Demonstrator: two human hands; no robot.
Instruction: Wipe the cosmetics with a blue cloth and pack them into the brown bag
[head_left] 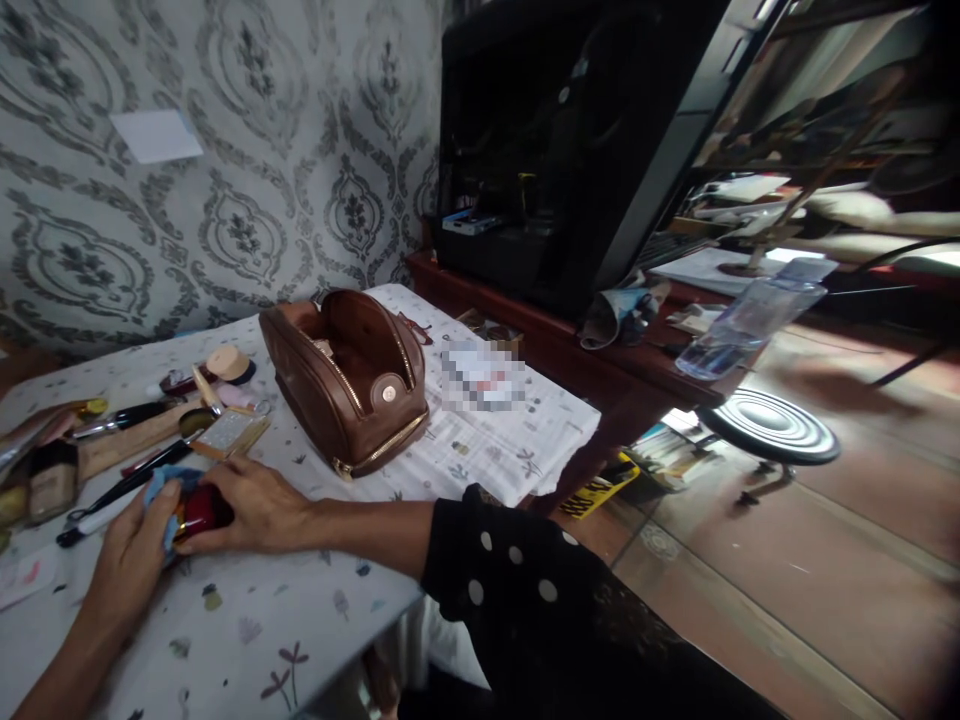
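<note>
My right hand [262, 510] grips a small glossy dark-red container with a gold band [199, 515]; its exact kind is unclear. Against its left side, my left hand [133, 540] pinches a light-blue cloth [166, 480], which touches the container. Just beyond the hands lie makeup brushes [135, 418], a glittery palette [231, 432] and a round beige-topped item [231, 364]. A bottle of beige liquid [52, 485] stands at the left. To the right of these sits a brown leather bag [337, 400], its top unzipped and gaping.
A patterned white cloth [315, 610] covers the table. At the back stands a large black television [555, 150] on a dark red wooden stand [525, 310]. A clear plastic bottle [754, 320] is near the stand's right end. A round stool [772, 425] stands on the tiled floor.
</note>
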